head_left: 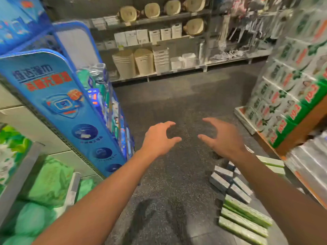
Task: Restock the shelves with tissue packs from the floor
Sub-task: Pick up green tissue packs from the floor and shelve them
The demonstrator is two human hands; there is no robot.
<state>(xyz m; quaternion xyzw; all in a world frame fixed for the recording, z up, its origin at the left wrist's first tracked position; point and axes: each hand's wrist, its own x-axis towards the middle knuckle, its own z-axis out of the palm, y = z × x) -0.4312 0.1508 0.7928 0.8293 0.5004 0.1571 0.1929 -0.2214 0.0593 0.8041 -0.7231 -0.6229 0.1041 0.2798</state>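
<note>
Head view: both hands, left and right, spread wide, holding nothing; tissue packs on floor; blue rack left.

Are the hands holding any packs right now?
No. Left hand and right hand hover empty, fingers spread; tissue packs lie on the floor.

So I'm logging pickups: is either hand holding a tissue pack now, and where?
Nothing is held. The left hand and right hand are both empty, above the floor.

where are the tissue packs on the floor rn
Head view, lower right: the tissue packs lie on the floor, beside the right shelf, under the right forearm.
</note>
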